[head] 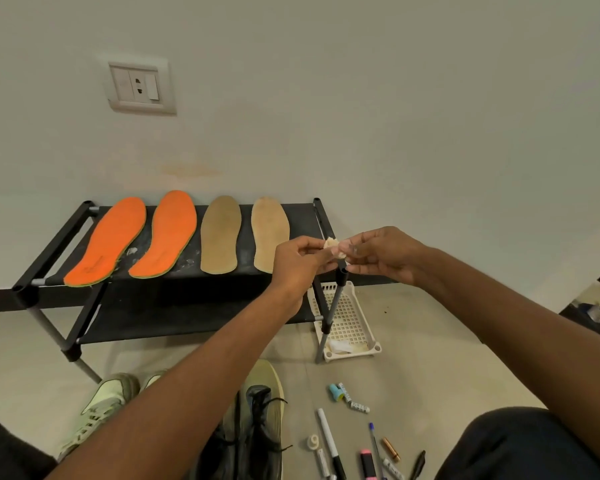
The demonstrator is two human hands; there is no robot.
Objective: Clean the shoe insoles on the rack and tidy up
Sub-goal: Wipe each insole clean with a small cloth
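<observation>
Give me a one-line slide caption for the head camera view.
Both hands, left hand and right hand, pinch a small crumpled white wipe above four insoles on a black shoe rack.

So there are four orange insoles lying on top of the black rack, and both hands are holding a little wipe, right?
Not quite. The head view shows only two orange insoles; the other two insoles are tan. All four lie on the black rack, and the left hand and right hand pinch a little wipe.

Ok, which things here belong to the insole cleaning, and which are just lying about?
Job: two orange foam insoles, two tan insoles, black metal rack, crumpled pale wipe pinched by both hands.
Lying about: pens and markers, pale green sneakers, white perforated basket.
</observation>
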